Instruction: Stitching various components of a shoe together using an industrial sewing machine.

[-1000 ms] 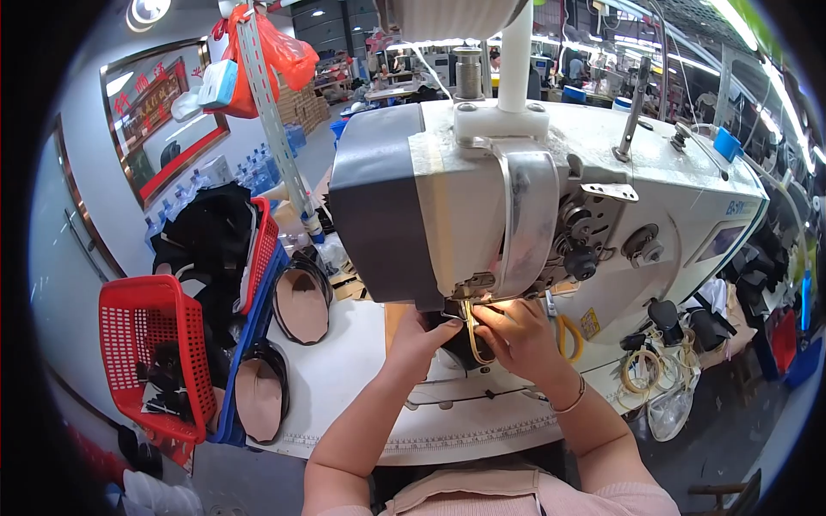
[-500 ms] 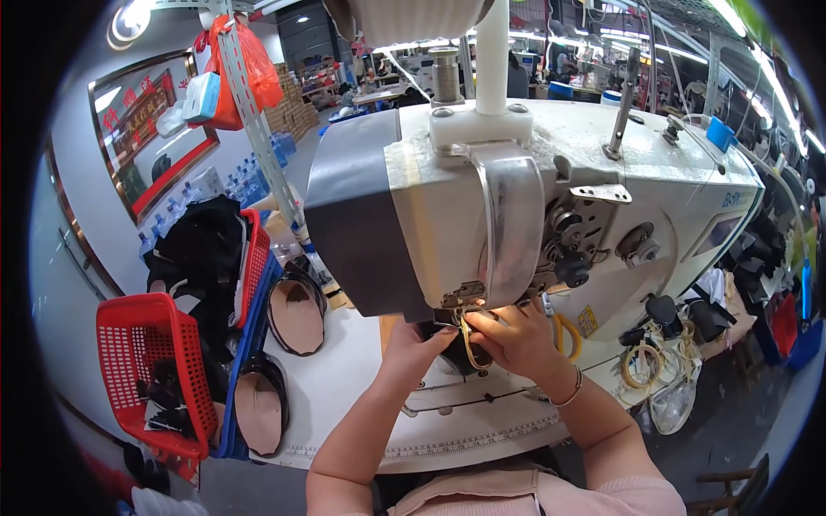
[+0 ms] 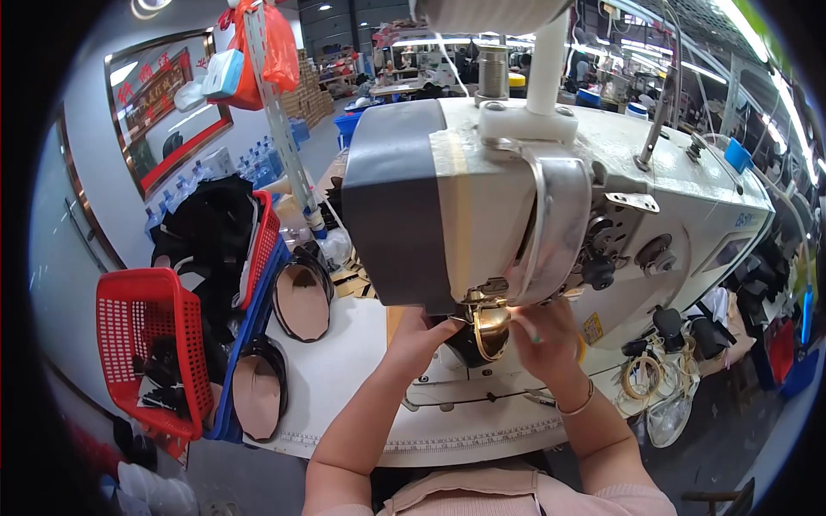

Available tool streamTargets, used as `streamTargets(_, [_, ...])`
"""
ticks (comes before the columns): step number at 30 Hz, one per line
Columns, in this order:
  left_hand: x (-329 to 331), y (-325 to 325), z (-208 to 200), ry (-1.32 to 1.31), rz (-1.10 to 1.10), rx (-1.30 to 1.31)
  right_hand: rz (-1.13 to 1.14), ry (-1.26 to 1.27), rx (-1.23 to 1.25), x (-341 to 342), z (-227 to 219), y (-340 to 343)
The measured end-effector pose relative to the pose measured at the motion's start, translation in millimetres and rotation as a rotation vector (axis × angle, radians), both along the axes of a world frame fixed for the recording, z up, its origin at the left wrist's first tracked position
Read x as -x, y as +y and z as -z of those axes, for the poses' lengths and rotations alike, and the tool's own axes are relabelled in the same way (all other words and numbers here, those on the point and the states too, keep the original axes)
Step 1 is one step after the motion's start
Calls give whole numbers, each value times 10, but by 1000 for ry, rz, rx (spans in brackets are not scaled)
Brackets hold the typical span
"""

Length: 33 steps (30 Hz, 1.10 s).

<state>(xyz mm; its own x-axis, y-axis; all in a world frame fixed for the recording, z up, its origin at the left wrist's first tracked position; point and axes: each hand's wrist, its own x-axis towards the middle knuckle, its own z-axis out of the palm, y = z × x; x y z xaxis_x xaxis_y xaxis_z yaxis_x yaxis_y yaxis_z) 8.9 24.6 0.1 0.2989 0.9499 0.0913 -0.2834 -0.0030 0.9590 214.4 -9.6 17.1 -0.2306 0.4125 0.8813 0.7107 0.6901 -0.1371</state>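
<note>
A black shoe upper point(image 3: 463, 347) with a shiny gold inner face point(image 3: 493, 334) sits under the head of the sewing machine point(image 3: 482, 224). My left hand point(image 3: 416, 340) is closed on its left side, the thumb lying along the edge by the needle area. On the other side, my right hand point(image 3: 551, 340) is beside the gold face. Its fingers are blurred and partly hidden behind the hand, so I cannot tell whether they touch the piece. The machine head hides the rear of the upper.
Two black shoe uppers with beige soles point(image 3: 303, 301) rest on the left of the white table point(image 3: 344, 387). Red baskets point(image 3: 185, 344) with black pieces stand beyond them. Tape rolls point(image 3: 644, 365) hang at the right. Yellow scissor handles point(image 3: 582, 351) show behind my right hand.
My right hand has shifted right, off the front of the piece, and its fingers have turned. The gold face now shows broadly where a narrow edge showed before. My left hand stays at the left side.
</note>
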Motion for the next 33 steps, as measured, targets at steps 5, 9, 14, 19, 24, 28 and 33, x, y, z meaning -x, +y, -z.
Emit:
streamTargets(5, [-28,-315,255,-236,-69,137,50,427,78,68,9,-88])
streamTargets(9, [-155,-575,373,-350,-26,138,21,263,-1,122,177,-135])
streamTargets(14, [-154,-623,384,-361,4,-12,-278,206,253,267,333,-420])
streamTargets(19, [-150,-665,348,-282,-46,-4,-274,338,362,272,334,-502])
streamTargets(24, [-125,-573,326,-262,-26,6,-293,260,608,173,267,-382])
streamTargets(28, [-141,-508,326,-254,-35,12,-232,320,941,186,160,-327])
streamTargets(33, [-150,-593,257,-292,-50,27,-249,469,917,310,248,-473])
